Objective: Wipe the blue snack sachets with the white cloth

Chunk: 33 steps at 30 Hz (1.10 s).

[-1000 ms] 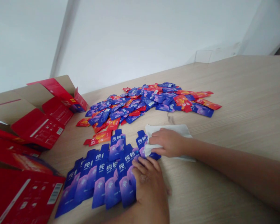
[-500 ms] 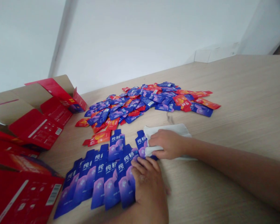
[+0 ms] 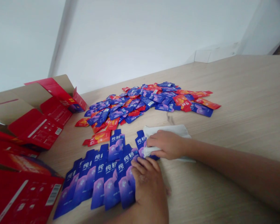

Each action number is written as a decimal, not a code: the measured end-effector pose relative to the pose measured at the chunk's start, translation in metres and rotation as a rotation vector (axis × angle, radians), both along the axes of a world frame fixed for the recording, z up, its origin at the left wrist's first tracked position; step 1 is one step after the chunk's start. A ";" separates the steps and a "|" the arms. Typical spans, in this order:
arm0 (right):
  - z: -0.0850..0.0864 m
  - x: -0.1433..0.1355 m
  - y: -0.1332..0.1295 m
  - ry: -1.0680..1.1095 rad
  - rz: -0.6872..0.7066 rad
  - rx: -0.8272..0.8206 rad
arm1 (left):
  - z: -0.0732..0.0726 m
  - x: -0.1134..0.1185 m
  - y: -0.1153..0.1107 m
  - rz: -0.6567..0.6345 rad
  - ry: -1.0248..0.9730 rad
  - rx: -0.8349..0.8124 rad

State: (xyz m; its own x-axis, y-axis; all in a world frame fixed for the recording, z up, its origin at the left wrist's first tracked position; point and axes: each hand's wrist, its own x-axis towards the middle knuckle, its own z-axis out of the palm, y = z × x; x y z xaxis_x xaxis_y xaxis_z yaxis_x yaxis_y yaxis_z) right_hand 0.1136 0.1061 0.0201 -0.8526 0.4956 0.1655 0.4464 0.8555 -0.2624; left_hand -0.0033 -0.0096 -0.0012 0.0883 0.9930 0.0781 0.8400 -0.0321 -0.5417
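Several blue-purple sachets lie overlapping in a fanned group on the table at the lower middle. My left hand rests at the right side of this group, its bent fingertips on the sachets. A white cloth lies just beyond, with my right hand on it, fingers curled onto its left part. The cloth's left edge overlaps another blue sachet. Whether my left fingers grip a sachet or only press on it cannot be made out.
Behind the hands, a heap of mixed blue and red sachets spreads across the table. Open red cardboard boxes stand along the left side. A white wall rises behind the table.
My right hand and the white cloth under it have shifted very slightly to the left. My left hand stays in place on the sachets.
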 end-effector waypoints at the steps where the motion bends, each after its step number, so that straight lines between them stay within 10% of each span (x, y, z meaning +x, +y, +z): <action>1: 0.000 0.000 0.001 0.000 -0.010 0.006 | 0.000 0.000 0.000 -0.001 0.007 -0.010; 20: -0.008 0.001 0.008 0.047 -0.152 0.029 | -0.006 -0.012 0.000 -0.159 0.039 0.075; 33: -0.006 0.000 0.007 0.044 -0.154 0.015 | -0.002 -0.002 0.001 -0.018 0.007 -0.010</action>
